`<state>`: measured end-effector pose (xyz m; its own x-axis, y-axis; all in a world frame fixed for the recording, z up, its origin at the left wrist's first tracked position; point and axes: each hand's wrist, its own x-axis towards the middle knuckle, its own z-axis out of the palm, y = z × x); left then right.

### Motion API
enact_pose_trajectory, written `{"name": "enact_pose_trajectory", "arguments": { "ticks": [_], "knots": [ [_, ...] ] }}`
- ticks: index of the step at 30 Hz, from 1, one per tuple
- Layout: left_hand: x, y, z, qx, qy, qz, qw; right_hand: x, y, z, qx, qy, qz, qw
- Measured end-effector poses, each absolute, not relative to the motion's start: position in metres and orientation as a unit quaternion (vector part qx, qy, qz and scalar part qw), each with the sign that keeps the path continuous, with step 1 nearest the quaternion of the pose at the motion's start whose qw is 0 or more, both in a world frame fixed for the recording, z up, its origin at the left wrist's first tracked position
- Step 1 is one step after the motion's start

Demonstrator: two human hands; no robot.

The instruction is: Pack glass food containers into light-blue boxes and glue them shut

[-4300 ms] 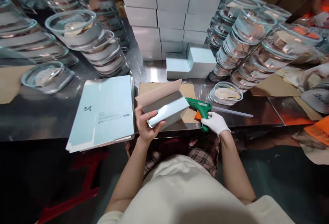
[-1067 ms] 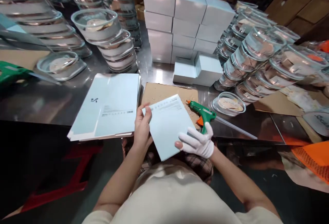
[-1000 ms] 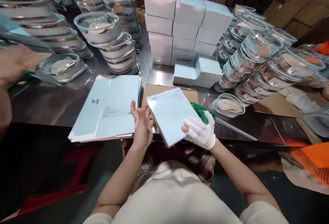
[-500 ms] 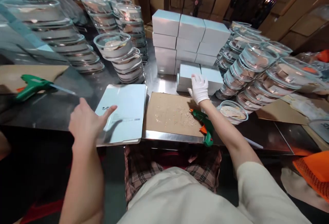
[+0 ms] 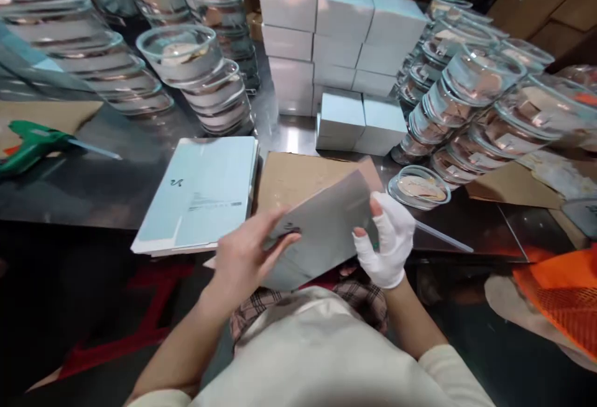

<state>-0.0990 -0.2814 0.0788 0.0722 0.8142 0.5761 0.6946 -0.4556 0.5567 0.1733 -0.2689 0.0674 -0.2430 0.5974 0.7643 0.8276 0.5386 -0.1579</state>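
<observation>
A flat printed card (image 5: 324, 236) with a black squiggle is held tilted above the front edge of the table. My bare left hand (image 5: 245, 254) grips its left side between thumb and fingers. At the card's right edge is my right hand (image 5: 389, 239), in a white glove with bare fingertips, its thumb and fingers closed on it. To the left lies a stack of similar pale blue cards (image 5: 205, 192), the top one bearing the same squiggle. Beneath the held card, a piece of brown cardboard (image 5: 289, 173) rests on the table, partly covered.
White boxes (image 5: 342, 12) form a wall at the back, with two shorter boxes (image 5: 385, 124) in front. Stacks of clear round tubs (image 5: 212, 105) stand left and right. A green glue gun (image 5: 35, 145) lies far left. An orange mesh garment (image 5: 564, 289) shows at right.
My right hand has come back from the white boxes, and my left hand has moved right from the card stack. Both now hold a card. The green glue gun near my right hand is now hidden.
</observation>
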Motion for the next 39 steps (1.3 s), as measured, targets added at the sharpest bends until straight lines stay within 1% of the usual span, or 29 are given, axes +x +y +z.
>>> {"name": "enact_pose_trajectory", "arguments": {
  "ticks": [3,5,7,9,11,12,14,16,18,20,21,22,24,25,26,27,29,32,34,36,39],
  "knots": [
    [-0.074,-0.284,0.036,0.761,0.452,0.454,0.099,0.182,-0.258,0.074,-0.471,-0.782,-0.07,0.402],
    [-0.075,-0.284,0.016,0.751,0.454,0.472,0.091,0.191,-0.25,0.074,-0.49,-0.777,0.017,0.395],
    [-0.082,-0.283,0.008,0.742,0.473,0.468,0.078,0.199,-0.243,0.074,-0.499,-0.777,0.157,0.351],
    [-0.088,-0.282,0.009,0.746,0.501,0.435,0.06,0.203,-0.236,0.072,-0.475,-0.755,0.365,0.266],
    [-0.089,-0.282,0.01,0.773,0.503,0.384,0.038,0.201,-0.229,0.065,-0.407,-0.693,0.568,0.176],
    [-0.087,-0.283,0.009,0.796,0.49,0.354,0.033,0.199,-0.227,0.059,-0.367,-0.657,0.642,0.145],
    [-0.08,-0.288,0.003,0.845,0.445,0.291,0.055,0.194,-0.228,0.043,-0.304,-0.602,0.73,0.106],
    [-0.073,-0.297,-0.007,0.874,0.419,0.222,0.11,0.193,-0.237,0.026,-0.269,-0.573,0.769,0.093],
    [-0.072,-0.306,-0.014,0.876,0.413,0.174,0.181,0.198,-0.252,0.012,-0.258,-0.56,0.782,0.094],
    [-0.08,-0.311,-0.012,0.858,0.408,0.175,0.258,0.208,-0.268,0.005,-0.29,-0.572,0.757,0.126],
    [-0.085,-0.311,-0.009,0.842,0.409,0.201,0.291,0.212,-0.276,0.003,-0.332,-0.587,0.719,0.169],
    [-0.09,-0.31,-0.004,0.818,0.419,0.241,0.312,0.215,-0.284,0.001,-0.387,-0.601,0.658,0.236],
    [-0.095,-0.305,0.004,0.752,0.464,0.347,0.315,0.213,-0.297,-0.004,-0.49,-0.604,0.48,0.406],
    [-0.093,-0.302,0.006,0.714,0.487,0.397,0.309,0.207,-0.301,-0.008,-0.515,-0.593,0.395,0.476],
    [-0.088,-0.299,0.005,0.682,0.499,0.439,0.306,0.199,-0.304,-0.012,-0.525,-0.583,0.334,0.522],
    [-0.08,-0.297,0.002,0.656,0.5,0.472,0.309,0.19,-0.306,-0.016,-0.526,-0.579,0.301,0.546],
    [-0.06,-0.296,-0.01,0.629,0.484,0.52,0.314,0.172,-0.305,-0.023,-0.527,-0.579,0.282,0.555],
    [-0.035,-0.297,-0.031,0.634,0.429,0.587,0.265,0.159,-0.298,-0.027,-0.533,-0.574,0.272,0.559],
    [-0.027,-0.299,-0.039,0.644,0.385,0.616,0.239,0.158,-0.294,-0.024,-0.52,-0.569,0.288,0.569],
    [-0.024,-0.301,-0.04,0.644,0.368,0.626,0.242,0.157,-0.292,-0.019,-0.522,-0.538,0.311,0.583],
    [-0.022,-0.305,-0.035,0.638,0.382,0.619,0.252,0.153,-0.29,-0.011,-0.558,-0.463,0.31,0.615]
  ]
}}
